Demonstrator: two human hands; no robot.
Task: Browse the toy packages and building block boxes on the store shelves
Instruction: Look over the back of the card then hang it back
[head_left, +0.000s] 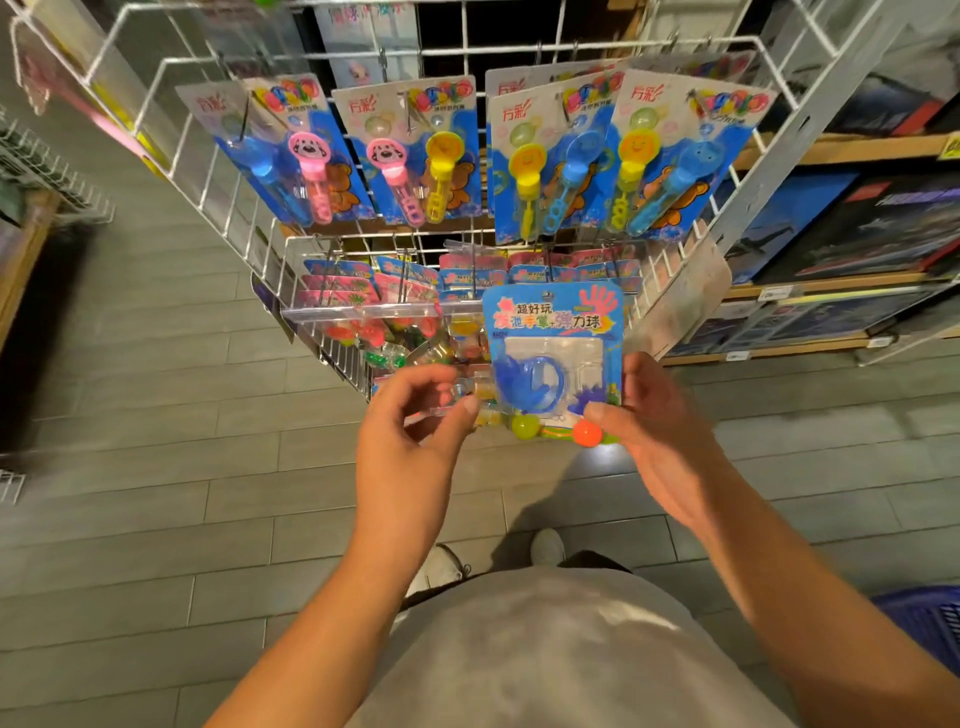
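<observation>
A blue blister pack (556, 338) with a blue sticky hand toy and an orange ball is held upright in front of the wire rack (363, 322). My right hand (654, 431) pinches its lower right corner, thumb on the front. My left hand (415, 426) hovers just left of the pack with fingers loosely curled and thumb extended toward its lower left edge; whether it touches the pack is unclear. Behind, more packs of the same kind (467, 280) hang on pegs. Above them hang bubble wand packs (431, 150) in blue, pink and yellow.
Dark building block boxes (878, 228) fill wooden shelves at the right. A blue shopping basket (930, 618) sits at the lower right by my arm. Another wire rack (47, 171) stands at the far left. Grey tile floor (182, 493) lies below.
</observation>
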